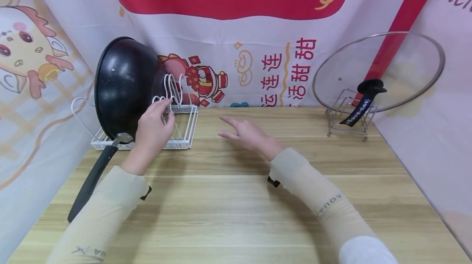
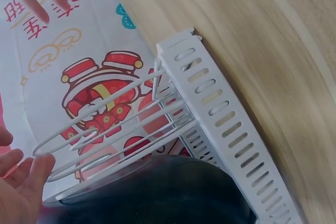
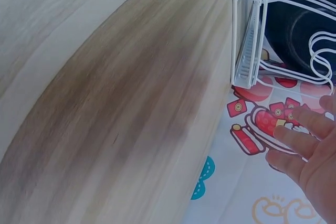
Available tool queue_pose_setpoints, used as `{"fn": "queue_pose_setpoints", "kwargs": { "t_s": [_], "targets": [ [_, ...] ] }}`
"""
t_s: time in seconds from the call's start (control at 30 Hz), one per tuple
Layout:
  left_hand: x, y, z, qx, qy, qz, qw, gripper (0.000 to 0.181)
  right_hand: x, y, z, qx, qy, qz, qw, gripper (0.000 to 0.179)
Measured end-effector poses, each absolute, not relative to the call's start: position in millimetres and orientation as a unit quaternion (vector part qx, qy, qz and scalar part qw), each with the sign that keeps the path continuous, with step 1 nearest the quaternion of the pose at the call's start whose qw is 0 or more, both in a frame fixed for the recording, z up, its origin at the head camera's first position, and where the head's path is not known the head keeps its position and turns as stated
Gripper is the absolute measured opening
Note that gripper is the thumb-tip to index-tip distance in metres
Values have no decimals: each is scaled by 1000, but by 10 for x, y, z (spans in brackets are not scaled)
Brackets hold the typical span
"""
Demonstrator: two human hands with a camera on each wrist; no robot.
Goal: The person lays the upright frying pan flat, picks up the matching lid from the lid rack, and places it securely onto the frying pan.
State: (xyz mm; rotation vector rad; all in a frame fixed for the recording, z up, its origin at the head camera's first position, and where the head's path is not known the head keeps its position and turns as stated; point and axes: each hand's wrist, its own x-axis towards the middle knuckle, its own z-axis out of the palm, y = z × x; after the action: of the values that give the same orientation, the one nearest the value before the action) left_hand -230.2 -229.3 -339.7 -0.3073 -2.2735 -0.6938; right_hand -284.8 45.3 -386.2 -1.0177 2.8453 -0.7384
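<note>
A black wok (image 1: 123, 87) leans on its side in a white wire rack (image 1: 177, 145), its dark handle (image 1: 94, 180) slanting down over the table. My left hand (image 1: 153, 126) is at the rack's wire dividers, in front of the wok's right side. In the left wrist view, the thumb (image 2: 43, 169) lies against the end of a wire loop, and the fingers are loosely bent without a visible grip. To the right of the rack, my right hand (image 1: 250, 135) hovers over the table with its fingers spread and nothing in them. The right wrist view shows the fingers (image 3: 302, 142) pointing toward the rack.
A clear glass lid (image 1: 409, 75) with a black handle (image 1: 359, 112) leans in a small metal stand (image 1: 346, 129) at the back right. Printed cloth (image 1: 221, 34) hangs behind the wooden table (image 1: 236, 210) and along both sides.
</note>
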Motion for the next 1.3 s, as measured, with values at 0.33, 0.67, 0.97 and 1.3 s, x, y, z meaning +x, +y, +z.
{"fn": "queue_pose_setpoints", "kwargs": {
  "t_s": [0.33,0.67,0.97,1.3],
  "targets": [
    [-2292,-2238,-3346,-92,-891,-286,340,36,-2840,326,-3906,-337,902,-270,29,68],
    [-2348,-2219,-3320,-67,-888,-308,335,35,-2806,184,-3927,-337,895,-288,40,66],
    [-2403,-2178,-3309,-52,-888,-315,330,32,-2818,119,-3937,-315,890,-324,58,62],
    [-2404,-2149,-3323,-44,-879,-332,338,34,-2819,-20,-3929,-335,884,-324,44,59]
  ]
}}
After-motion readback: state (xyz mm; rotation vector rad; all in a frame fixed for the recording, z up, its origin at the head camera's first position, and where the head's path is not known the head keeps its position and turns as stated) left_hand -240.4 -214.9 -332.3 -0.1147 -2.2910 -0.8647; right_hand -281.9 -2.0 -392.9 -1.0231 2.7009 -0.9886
